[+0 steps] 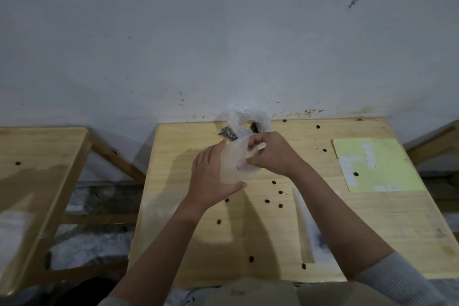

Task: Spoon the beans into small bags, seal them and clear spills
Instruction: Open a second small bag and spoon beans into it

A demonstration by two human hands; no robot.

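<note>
Both hands hold a small clear plastic bag (234, 163) above the middle of the wooden table (173, 206). My left hand (211, 176) cups the bag's left side and bottom. My right hand (270, 154) pinches its upper right edge with fingers closed. The small bag looks empty. Behind it, against the wall, lies a larger crumpled clear bag (244, 119) with dark beans (228, 133) inside. Several loose beans (273, 196) are scattered across the tabletop.
A yellow paper sheet (377, 166) lies at the table's right. A long pale strip (301, 223) lies near the front, right of centre. A second wooden table (37, 174) stands to the left, with a gap between. The wall is close behind.
</note>
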